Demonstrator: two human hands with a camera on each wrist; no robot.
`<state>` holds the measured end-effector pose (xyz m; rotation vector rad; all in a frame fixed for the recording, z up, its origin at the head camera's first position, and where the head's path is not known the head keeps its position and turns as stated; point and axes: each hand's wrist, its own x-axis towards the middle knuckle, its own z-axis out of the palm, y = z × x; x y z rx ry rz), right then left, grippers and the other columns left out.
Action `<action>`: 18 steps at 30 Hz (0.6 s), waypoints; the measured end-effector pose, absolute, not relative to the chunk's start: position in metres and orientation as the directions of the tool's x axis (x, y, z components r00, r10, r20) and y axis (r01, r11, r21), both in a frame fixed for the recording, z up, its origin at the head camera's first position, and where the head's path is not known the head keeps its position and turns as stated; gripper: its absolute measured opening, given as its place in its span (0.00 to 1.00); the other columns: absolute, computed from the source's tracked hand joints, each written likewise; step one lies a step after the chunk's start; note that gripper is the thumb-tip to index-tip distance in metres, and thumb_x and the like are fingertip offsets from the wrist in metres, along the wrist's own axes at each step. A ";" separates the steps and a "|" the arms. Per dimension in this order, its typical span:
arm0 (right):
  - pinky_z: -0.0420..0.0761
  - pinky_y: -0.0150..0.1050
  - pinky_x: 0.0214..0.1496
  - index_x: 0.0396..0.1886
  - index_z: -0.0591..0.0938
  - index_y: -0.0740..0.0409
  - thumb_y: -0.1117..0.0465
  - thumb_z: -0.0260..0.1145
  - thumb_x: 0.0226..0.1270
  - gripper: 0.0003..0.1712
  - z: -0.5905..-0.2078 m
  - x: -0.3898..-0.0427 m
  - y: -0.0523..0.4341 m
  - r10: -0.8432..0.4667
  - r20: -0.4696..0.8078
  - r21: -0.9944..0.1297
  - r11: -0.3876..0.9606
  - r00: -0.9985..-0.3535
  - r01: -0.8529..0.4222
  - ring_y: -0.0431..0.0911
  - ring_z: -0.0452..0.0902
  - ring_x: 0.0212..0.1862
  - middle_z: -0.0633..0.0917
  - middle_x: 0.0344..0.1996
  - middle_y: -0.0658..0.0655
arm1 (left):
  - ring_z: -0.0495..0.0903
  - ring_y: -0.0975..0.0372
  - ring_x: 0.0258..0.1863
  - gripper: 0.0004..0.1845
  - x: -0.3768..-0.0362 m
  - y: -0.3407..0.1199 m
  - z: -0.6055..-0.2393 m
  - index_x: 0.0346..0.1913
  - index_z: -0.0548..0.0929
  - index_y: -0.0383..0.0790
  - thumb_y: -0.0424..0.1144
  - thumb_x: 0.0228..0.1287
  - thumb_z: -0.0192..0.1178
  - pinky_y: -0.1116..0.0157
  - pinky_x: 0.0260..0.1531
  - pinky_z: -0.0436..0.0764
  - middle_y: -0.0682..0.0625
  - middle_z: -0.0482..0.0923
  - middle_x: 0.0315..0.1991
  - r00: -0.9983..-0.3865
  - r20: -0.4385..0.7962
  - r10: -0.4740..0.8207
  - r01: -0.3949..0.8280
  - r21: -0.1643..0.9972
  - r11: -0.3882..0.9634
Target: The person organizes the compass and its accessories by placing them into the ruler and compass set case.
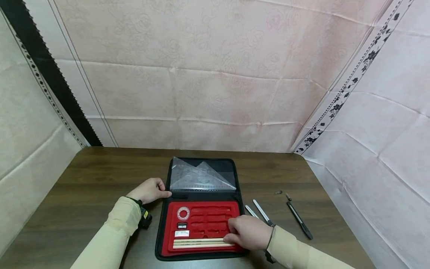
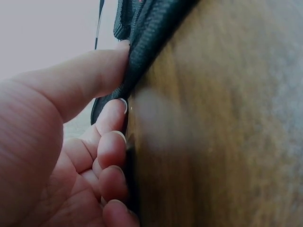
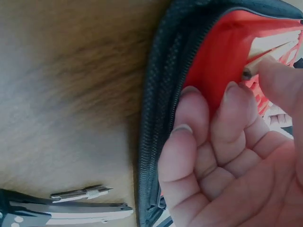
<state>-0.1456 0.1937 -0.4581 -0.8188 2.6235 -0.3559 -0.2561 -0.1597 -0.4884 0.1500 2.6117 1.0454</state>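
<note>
A black zip case [image 1: 159, 239] lies unfolded on the table, with a red moulded tray [image 1: 201, 207] in its near half. My left hand [image 1: 149, 190] pinches the case's left edge near the fold, thumb above and fingertips below in the left wrist view. Two pale wooden pencils [image 1: 198, 241] lie side by side along the tray's near side. At their right ends is my right hand [image 1: 251, 232]. In the right wrist view its thumb and index finger pinch the dark-tipped end of a pencil [image 3: 271, 51], while the other fingers rest on the red tray and zip edge.
Clear set squares [image 1: 196, 177] sit in the case's far half. A white ring [image 1: 183, 213] and white eraser [image 1: 181, 233] occupy tray slots. Right of the case lie a metal-legged compass [image 1: 263, 213], a black pen-like tool [image 1: 299, 220] and a small metal piece [image 1: 278, 192].
</note>
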 end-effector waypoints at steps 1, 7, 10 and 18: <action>0.66 0.31 0.22 0.24 0.74 0.42 0.41 0.63 0.65 0.16 -0.459 -0.146 0.193 -0.583 -0.274 -0.342 0.802 -0.765 -0.489 0.35 0.66 0.19 0.71 0.15 0.41 | 0.70 0.57 0.24 0.17 -0.256 -0.160 -0.488 0.33 0.75 0.40 0.47 0.56 0.70 0.63 0.25 0.68 0.47 0.71 0.24 -0.943 -0.257 0.212 -0.024 0.687 0.726; 0.66 0.31 0.23 0.24 0.74 0.42 0.40 0.65 0.64 0.16 -0.463 -0.150 0.193 -0.566 -0.286 -0.357 0.812 -0.774 -0.462 0.35 0.66 0.19 0.72 0.15 0.41 | 0.70 0.57 0.24 0.17 -0.255 -0.160 -0.488 0.33 0.75 0.39 0.47 0.56 0.70 0.63 0.24 0.68 0.46 0.71 0.24 -0.943 -0.258 0.210 -0.030 0.693 0.720; 0.65 0.31 0.22 0.23 0.74 0.42 0.41 0.65 0.63 0.16 -0.464 -0.150 0.193 -0.566 -0.268 -0.354 0.810 -0.780 -0.467 0.35 0.66 0.19 0.71 0.14 0.41 | 0.70 0.57 0.25 0.17 -0.256 -0.161 -0.488 0.33 0.75 0.39 0.47 0.56 0.70 0.63 0.24 0.68 0.46 0.71 0.24 -0.943 -0.258 0.208 -0.030 0.693 0.721; 0.64 0.31 0.21 0.22 0.74 0.43 0.42 0.67 0.62 0.17 -0.460 -0.147 0.188 -0.556 -0.256 -0.319 0.821 -0.791 -0.474 0.35 0.66 0.18 0.71 0.14 0.41 | 0.70 0.57 0.25 0.17 -0.257 -0.161 -0.491 0.33 0.75 0.39 0.47 0.56 0.70 0.63 0.24 0.69 0.46 0.71 0.25 -0.942 -0.261 0.213 -0.032 0.698 0.715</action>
